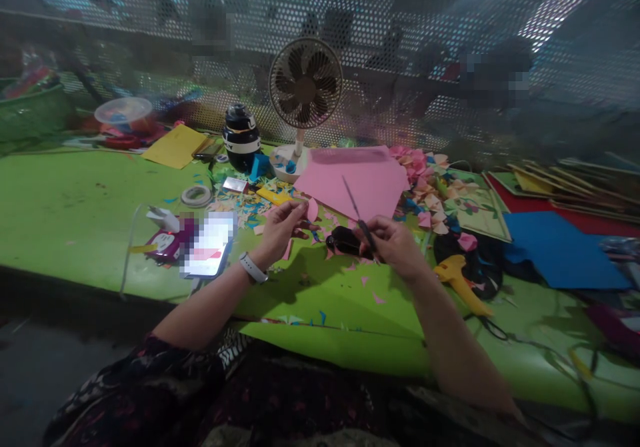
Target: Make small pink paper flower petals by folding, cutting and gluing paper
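Observation:
My left hand, with a white band on its wrist, pinches a small piece of pink paper between thumb and fingertips. My right hand is closed around the dark handles of a pair of scissors. Their narrow blades point up and to the left, apart from the paper piece. Beyond both hands lies a large pink paper sheet. A black rounded object rests on the table between my hands, with pink scraps around it.
On the green table, a lit phone leans at left near a tape roll. A fan and black jug stand behind. Paper flowers, a yellow glue gun and blue sheet lie right.

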The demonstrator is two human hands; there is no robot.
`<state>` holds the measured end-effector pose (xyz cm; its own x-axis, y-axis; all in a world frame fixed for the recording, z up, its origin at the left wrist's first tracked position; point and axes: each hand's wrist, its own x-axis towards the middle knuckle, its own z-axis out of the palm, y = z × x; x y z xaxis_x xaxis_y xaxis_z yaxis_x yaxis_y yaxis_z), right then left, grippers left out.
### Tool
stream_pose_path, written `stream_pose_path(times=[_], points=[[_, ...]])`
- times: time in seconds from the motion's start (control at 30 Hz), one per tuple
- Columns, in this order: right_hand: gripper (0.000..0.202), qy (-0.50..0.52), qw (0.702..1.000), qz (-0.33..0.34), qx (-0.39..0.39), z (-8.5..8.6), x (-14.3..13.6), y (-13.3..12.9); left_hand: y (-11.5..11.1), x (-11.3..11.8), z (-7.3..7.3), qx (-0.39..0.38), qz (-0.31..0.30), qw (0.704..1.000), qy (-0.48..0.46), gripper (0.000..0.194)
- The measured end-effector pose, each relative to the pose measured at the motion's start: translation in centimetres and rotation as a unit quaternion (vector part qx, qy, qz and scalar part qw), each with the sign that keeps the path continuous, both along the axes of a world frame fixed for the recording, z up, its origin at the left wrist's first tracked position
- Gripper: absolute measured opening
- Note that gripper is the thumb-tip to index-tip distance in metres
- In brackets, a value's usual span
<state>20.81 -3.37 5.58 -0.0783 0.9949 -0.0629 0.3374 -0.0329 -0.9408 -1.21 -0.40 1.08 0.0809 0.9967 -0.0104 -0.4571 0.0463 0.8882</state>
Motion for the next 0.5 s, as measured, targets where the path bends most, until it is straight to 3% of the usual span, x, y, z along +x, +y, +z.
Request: stream_pose_path(times=[0.13,0.23,0.37,0.5], points=[[0.06,-0.015,0.995,-0.079,0.058,0.2,2.8,1.8,0.3,0.1,-0.1,-0.066,-0.007,0.997,-0.047,0.038],[0.062,-0.064,0.988,-0.127,0.066,-0.8,5.4,3.6,0.5,0.0,-0.2,-0.089,-0.004,0.994,-0.058,0.029],[0.063,-0.182,0.955,-0.208,0.109,-2.5,8.2,5.5,0.6,-0.1,-0.6,-0.072,-0.032,0.995,-0.06,0.019],[0.056,-0.311,0.916,-0.232,0.098,-3.7,9.4,6.6,0.5,-0.2,-0.4,-0.089,-0.059,0.991,-0.08,0.011]])
